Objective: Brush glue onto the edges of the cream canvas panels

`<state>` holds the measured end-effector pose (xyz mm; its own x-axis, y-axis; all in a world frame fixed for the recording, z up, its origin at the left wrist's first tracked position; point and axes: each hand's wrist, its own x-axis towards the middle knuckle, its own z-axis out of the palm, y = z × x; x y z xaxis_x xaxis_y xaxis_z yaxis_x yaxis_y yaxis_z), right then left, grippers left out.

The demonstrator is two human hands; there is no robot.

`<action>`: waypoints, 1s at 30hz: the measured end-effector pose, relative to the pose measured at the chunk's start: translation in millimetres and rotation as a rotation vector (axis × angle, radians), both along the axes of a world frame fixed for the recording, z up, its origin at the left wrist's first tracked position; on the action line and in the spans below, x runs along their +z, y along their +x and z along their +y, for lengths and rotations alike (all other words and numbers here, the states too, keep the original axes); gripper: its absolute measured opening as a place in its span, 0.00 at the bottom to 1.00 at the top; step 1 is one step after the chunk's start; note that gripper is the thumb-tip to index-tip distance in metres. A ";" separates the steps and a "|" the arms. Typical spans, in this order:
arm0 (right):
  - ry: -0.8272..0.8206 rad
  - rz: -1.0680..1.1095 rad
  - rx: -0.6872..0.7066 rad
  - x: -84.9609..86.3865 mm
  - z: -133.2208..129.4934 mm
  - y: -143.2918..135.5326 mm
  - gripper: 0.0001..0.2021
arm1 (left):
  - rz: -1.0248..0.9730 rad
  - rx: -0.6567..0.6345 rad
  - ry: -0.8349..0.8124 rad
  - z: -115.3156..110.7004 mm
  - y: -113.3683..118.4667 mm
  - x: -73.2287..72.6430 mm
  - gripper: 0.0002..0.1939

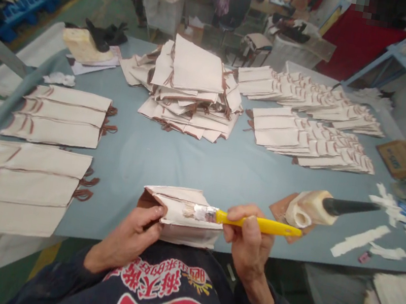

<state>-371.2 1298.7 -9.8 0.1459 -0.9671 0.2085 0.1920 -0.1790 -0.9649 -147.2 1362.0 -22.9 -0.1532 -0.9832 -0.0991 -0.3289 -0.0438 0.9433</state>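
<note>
Head camera's view, and from where I stood all the action was at the near edge of the blue-grey table [133, 156]! Right there, in front of the person's dark printed top [175, 276], lay the cream fabric piece [174, 210], its brown-lined end facing left. The left hand [134, 233] had that end, thumb and fingers pinched tight on the brown edge. Over on the other side, the right hand [251, 237] had its fingers closed around the handle of a yellow brush [271, 227], whitened bristles pointing left, right over the piece's upper face; whether they pressed on it, I could not tell. Just beyond that fist sat a pale container [307, 209] with a dark tapered part jutting out to the right, and past it, white strips [360, 241] lay scattered. Up the middle, what a heap: a tall, untidy pile of cream pieces [196, 74]! Overlapping rows [312, 141] filled the far right, while two neater sets [58, 116] lined the left, brown loops poking out at their right ends.
</note>
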 end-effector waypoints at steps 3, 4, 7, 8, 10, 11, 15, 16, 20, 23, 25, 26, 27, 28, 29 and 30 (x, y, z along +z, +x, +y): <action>-0.177 0.057 0.093 14.2 -2.9 -9.6 0.15 | -0.051 0.015 -0.096 -0.3 -0.3 19.1 0.13; -0.256 0.091 0.119 18.5 -4.6 -11.7 0.14 | -0.065 0.007 -0.109 -0.5 -0.8 22.7 0.13; -0.473 0.168 0.170 31.6 -11.5 -12.3 0.11 | -0.089 -0.041 -0.134 -1.5 -3.7 27.2 0.13; -0.521 0.186 0.201 35.5 -13.9 -10.3 0.12 | -0.094 -0.049 -0.141 -1.7 -5.0 27.5 0.13; -0.570 0.213 0.276 40.5 -17.0 -3.0 0.13 | -0.105 -0.063 -0.147 -2.2 -7.4 26.8 0.13; -0.584 0.217 0.312 41.2 -17.4 1.6 0.14 | -0.110 -0.071 -0.146 -2.4 -8.4 26.1 0.13; -0.592 0.177 0.336 34.3 -14.3 15.6 0.15 | -0.130 -0.093 -0.166 -3.2 -10.8 24.1 0.13; -0.573 0.156 0.299 31.9 -13.4 15.8 0.15 | -0.133 -0.082 -0.175 -3.2 -11.1 24.0 0.13; -0.482 0.095 0.095 27.7 -11.7 7.6 0.12 | -0.125 -0.020 -0.179 -0.9 -12.4 24.9 0.13; -0.512 0.138 0.167 31.3 -9.2 6.9 0.12 | -0.113 0.005 -0.183 1.5 -14.1 25.1 0.13; -0.535 0.173 0.238 34.2 -6.3 10.8 0.14 | -0.107 0.000 -0.189 2.5 -15.6 25.5 0.13; -0.539 0.180 0.252 35.0 -4.9 12.4 0.15 | -0.103 -0.004 -0.191 2.7 -16.4 26.1 0.14; -0.535 0.175 0.249 35.0 -3.6 12.9 0.15 | -0.103 -0.008 -0.188 2.9 -17.1 27.0 0.14; -0.522 0.165 0.228 34.4 -2.6 11.9 0.15 | -0.105 -0.010 -0.184 3.0 -17.6 28.3 0.14; -0.501 0.157 0.192 33.2 -1.8 9.6 0.15 | -0.110 -0.006 -0.180 3.1 -18.1 29.7 0.14; -0.475 0.154 0.142 31.6 -1.2 6.4 0.15 | -0.116 0.006 -0.178 3.3 -18.5 31.1 0.14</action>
<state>-364.8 1297.5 21.8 0.3324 -0.7397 0.5851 0.1085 -0.5863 -0.8028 -165.7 1365.3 8.1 -0.1452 -0.9876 0.0592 -0.4363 0.1176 0.8921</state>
